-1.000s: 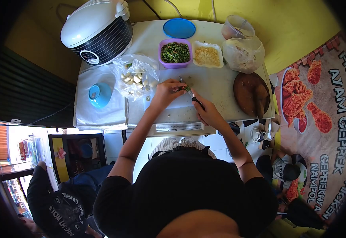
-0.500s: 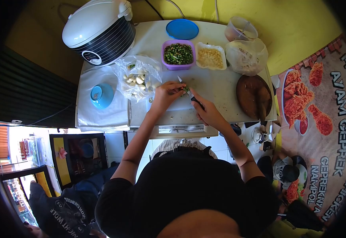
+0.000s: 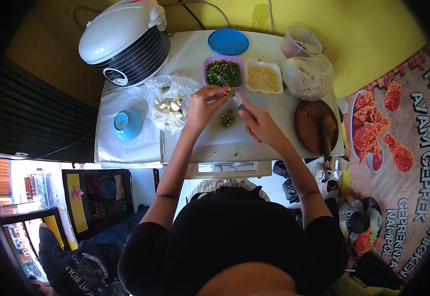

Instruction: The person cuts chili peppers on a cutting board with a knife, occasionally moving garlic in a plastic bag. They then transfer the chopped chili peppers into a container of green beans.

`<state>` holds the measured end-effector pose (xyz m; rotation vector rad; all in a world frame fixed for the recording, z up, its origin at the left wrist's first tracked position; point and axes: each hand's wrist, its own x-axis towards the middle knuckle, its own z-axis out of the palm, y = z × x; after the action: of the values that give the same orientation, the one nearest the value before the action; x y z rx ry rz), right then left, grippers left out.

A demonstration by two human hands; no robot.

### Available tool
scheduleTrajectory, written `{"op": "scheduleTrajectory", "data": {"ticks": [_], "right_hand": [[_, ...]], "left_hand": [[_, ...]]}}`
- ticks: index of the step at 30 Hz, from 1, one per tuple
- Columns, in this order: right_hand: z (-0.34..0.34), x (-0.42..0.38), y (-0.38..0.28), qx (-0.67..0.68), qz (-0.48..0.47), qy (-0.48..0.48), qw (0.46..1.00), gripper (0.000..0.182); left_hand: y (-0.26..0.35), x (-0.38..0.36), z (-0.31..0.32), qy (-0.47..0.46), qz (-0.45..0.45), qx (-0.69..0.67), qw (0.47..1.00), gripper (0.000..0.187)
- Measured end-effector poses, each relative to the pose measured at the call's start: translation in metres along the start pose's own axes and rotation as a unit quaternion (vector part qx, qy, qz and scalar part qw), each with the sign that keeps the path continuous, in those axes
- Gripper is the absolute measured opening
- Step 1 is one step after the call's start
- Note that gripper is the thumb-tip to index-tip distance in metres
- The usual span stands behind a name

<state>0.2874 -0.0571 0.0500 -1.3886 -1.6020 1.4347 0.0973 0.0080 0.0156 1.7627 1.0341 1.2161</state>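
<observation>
My right hand (image 3: 262, 126) grips the handle of a knife (image 3: 243, 107), its blade angled up and left toward the purple container (image 3: 205, 79). Chopped green vegetable pieces with a little red (image 3: 230, 92) sit at the blade, pinched by the fingertips of my left hand (image 3: 204, 106). Both hands are raised just in front of the container, which holds more chopped green pieces (image 3: 225, 69). Below, between my wrists, a small heap of chopped green pieces (image 3: 227, 119) lies on the work surface. Exactly how the left fingers meet the blade is hard to make out.
A plastic bag of peeled garlic cloves (image 3: 169, 106) and a blue bowl (image 3: 128, 124) are at left. A white tray of pale chopped pieces (image 3: 263, 79), a tied plastic bag (image 3: 307, 74) and a stone mortar (image 3: 307, 126) stand at right. Behind are a rice cooker (image 3: 126, 44) and a blue lid (image 3: 228, 42).
Both hands and the knife have moved up from the work surface toward the purple container, lifting some chopped green pieces. The heap left below is now uncovered.
</observation>
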Motion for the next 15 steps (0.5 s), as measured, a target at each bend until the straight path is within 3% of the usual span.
{"op": "scheduleTrajectory", "data": {"ticks": [2,4,6,7,10,12,15], "right_hand": [[-0.010,0.016,-0.006,-0.012,0.001,0.007,1.000,0.052],[-0.017,0.037,0.001,-0.129,-0.098,0.069,0.984,0.050],[-0.024,0.052,0.013,-0.179,-0.149,0.089,0.968,0.048],[-0.028,0.056,0.016,-0.229,-0.202,0.108,0.946,0.047],[-0.034,0.048,0.009,-0.189,-0.123,0.084,0.971,0.046],[-0.038,0.049,0.014,-0.175,-0.124,0.089,0.973,0.046],[-0.042,0.047,0.018,-0.145,-0.121,0.089,0.978,0.047]], "left_hand": [[0.000,0.019,-0.001,0.026,0.025,0.015,0.999,0.027],[-0.006,0.035,0.000,0.035,0.036,0.014,0.999,0.028],[-0.015,0.045,-0.003,0.009,0.067,0.177,0.982,0.029],[-0.016,0.046,-0.005,0.010,0.068,0.178,0.982,0.029],[-0.013,0.046,-0.005,-0.006,0.056,0.179,0.982,0.030],[-0.008,0.046,-0.005,0.005,-0.022,0.124,0.992,0.025],[-0.003,0.048,-0.006,0.018,-0.068,0.087,0.994,0.020]]}}
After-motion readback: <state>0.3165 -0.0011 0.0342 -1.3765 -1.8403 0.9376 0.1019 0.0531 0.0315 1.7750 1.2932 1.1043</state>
